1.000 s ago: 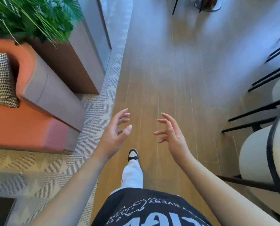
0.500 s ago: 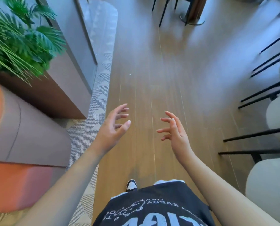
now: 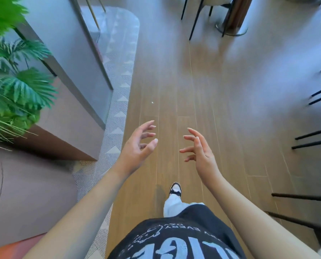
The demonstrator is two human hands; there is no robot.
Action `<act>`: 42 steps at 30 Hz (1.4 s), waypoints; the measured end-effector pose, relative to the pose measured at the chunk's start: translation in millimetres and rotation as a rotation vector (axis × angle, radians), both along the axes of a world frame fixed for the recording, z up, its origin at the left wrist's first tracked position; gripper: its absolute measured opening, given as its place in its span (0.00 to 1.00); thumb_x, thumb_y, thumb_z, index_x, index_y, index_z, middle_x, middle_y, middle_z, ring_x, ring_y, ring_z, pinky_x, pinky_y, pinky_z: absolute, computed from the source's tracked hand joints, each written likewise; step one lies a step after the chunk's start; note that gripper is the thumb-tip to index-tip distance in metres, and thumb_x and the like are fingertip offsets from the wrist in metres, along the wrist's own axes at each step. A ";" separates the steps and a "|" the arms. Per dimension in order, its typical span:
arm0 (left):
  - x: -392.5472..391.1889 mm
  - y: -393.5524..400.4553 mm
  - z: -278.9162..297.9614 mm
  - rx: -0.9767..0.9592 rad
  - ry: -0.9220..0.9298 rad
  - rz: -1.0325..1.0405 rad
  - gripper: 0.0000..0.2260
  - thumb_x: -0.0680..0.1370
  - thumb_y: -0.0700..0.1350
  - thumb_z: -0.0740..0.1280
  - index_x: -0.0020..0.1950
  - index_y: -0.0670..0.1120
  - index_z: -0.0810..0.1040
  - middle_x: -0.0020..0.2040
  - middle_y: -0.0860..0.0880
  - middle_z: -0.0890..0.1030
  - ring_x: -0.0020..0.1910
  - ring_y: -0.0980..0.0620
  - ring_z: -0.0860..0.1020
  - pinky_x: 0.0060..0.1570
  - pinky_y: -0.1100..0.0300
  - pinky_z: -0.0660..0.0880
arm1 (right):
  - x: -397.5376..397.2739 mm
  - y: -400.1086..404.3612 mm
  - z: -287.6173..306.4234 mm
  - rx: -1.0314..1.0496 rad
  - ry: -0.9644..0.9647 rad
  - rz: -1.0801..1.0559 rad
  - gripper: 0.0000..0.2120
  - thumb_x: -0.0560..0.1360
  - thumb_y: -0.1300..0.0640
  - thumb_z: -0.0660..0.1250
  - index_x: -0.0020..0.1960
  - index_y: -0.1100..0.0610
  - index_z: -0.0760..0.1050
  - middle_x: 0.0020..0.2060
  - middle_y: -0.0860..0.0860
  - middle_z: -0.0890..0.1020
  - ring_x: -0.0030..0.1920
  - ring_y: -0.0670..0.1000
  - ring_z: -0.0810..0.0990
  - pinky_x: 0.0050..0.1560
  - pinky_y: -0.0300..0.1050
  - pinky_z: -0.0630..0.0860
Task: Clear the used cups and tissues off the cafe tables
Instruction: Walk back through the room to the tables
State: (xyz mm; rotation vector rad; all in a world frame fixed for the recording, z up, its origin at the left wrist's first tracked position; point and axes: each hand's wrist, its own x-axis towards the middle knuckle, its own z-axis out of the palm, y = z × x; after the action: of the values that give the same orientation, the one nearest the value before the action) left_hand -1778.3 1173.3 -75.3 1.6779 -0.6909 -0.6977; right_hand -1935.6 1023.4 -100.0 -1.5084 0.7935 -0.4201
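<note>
A: Where are the hands, and what are the fingers doing?

B: Both are held out in front of the body over the wooden floor (image 3: 221,94); the left hand (image 3: 137,150) has its fingers spread and loosely bent, thumb apart from the rest, gripping nothing; the right hand (image 3: 202,152) mirrors it, fingers apart and gently curved, palm turned inward, also holding nothing. The two hands are near each other but do not touch.

A: And the cups and tissues?

B: I cannot see any from this view (no tabletop shows at all); only a table pedestal (image 3: 234,17) stands at the top, with dark chair legs (image 3: 195,17) just beside it.

A: What lies to the left?

B: A patterned rug (image 3: 116,101) runs along the floor's edge; beyond it a grey partition (image 3: 77,58) rises, and a green plant (image 3: 15,85) sits in a brown planter (image 3: 62,131); below that is a greyish sofa arm (image 3: 28,193), with an orange patch at the very bottom corner.

A: And to the right?

B: More black chair rails (image 3: 315,137) cross the edge; a pale cushion is just visible at the lower corner.

A: The person?

B: A dark printed shirt (image 3: 174,240) fills the bottom; a white trouser leg and a black-and-white shoe (image 3: 175,188) are stepped forward between the forearms.
</note>
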 end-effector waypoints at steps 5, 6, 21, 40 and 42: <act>55.9 -83.8 12.0 0.013 0.019 0.020 0.27 0.72 0.59 0.67 0.71 0.60 0.72 0.67 0.54 0.77 0.64 0.56 0.78 0.62 0.47 0.79 | 59.9 -80.7 4.2 0.025 -0.007 0.044 0.16 0.85 0.44 0.53 0.69 0.39 0.72 0.59 0.46 0.80 0.47 0.52 0.85 0.41 0.42 0.80; 66.9 -98.2 13.7 0.006 0.025 0.028 0.27 0.72 0.59 0.67 0.72 0.59 0.71 0.67 0.54 0.77 0.64 0.55 0.78 0.63 0.45 0.78 | 71.9 -95.2 6.5 0.026 0.001 0.047 0.16 0.85 0.45 0.53 0.69 0.39 0.71 0.59 0.46 0.80 0.48 0.52 0.85 0.41 0.43 0.80; 286.4 -247.1 1.2 -0.025 0.071 0.042 0.26 0.73 0.58 0.68 0.71 0.59 0.72 0.67 0.54 0.76 0.64 0.55 0.79 0.64 0.45 0.78 | 298.7 -255.5 15.3 -0.008 -0.014 0.045 0.14 0.84 0.43 0.55 0.67 0.34 0.71 0.59 0.42 0.80 0.48 0.51 0.85 0.42 0.43 0.81; 565.3 -455.9 13.1 -0.032 0.031 -0.020 0.27 0.73 0.57 0.69 0.72 0.59 0.72 0.67 0.55 0.76 0.64 0.53 0.78 0.64 0.43 0.77 | 559.0 -445.0 13.3 0.023 -0.019 -0.010 0.15 0.85 0.48 0.54 0.68 0.36 0.71 0.59 0.44 0.80 0.48 0.52 0.85 0.44 0.45 0.81; 590.5 -485.4 14.0 -0.027 0.018 -0.002 0.28 0.73 0.57 0.69 0.73 0.57 0.71 0.67 0.55 0.76 0.64 0.54 0.78 0.63 0.43 0.78 | 588.4 -475.2 8.9 0.028 -0.018 0.011 0.15 0.85 0.49 0.54 0.68 0.37 0.71 0.60 0.46 0.79 0.48 0.52 0.85 0.43 0.45 0.81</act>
State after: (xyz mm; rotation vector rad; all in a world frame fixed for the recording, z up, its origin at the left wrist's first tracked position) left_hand -1187.8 687.9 -61.2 1.6450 -0.6860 -0.7013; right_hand -1347.2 548.2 -91.1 -1.4804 0.7731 -0.4123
